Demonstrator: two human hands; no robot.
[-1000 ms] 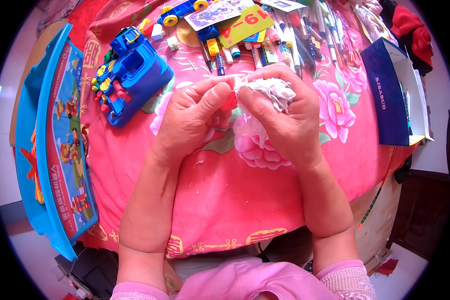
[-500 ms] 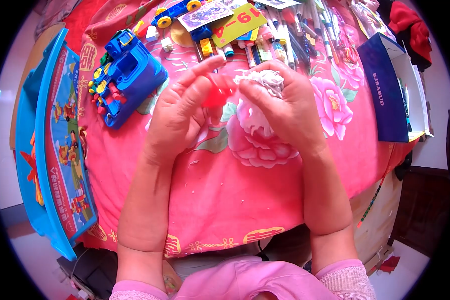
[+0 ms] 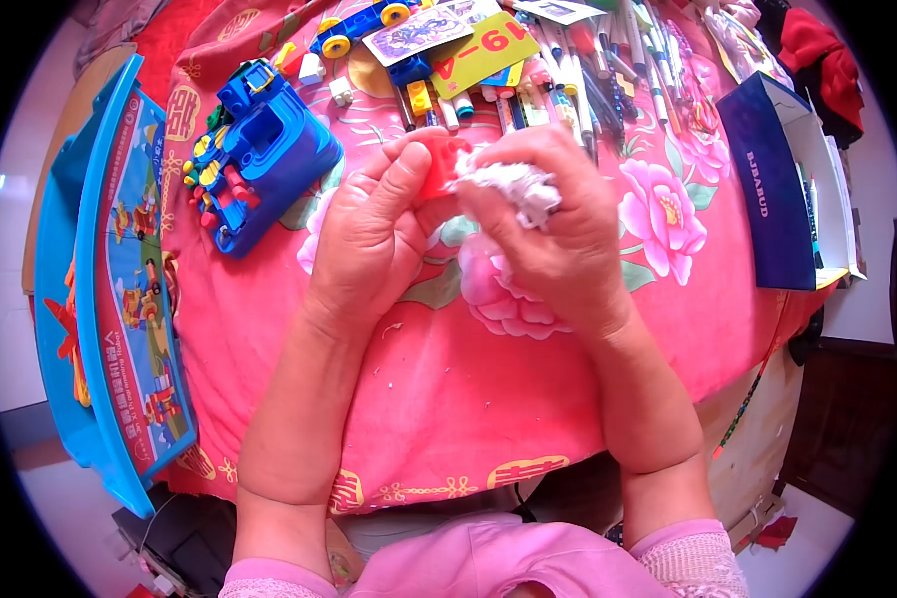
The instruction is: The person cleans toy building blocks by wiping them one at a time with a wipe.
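Between thumb and fingers, my left hand (image 3: 374,214) holds a small red block (image 3: 443,167) above the table's middle. My right hand (image 3: 558,224) is closed on a crumpled white tissue (image 3: 520,189), whose left end touches the right side of the block. Both hands are raised over the pink flowered cloth (image 3: 468,389), where a few tiny white scraps lie between my forearms.
A blue toy body (image 3: 274,149) with small coloured parts stands at the left, beside a blue tray (image 3: 90,299). Pens (image 3: 618,80), cards (image 3: 483,52) and a toy chassis (image 3: 364,25) lie at the back. A navy box (image 3: 767,184) is at the right.
The red block was turned in my left hand and is now gripped upright against the tissue. My right hand has tilted over leftward with the tissue.
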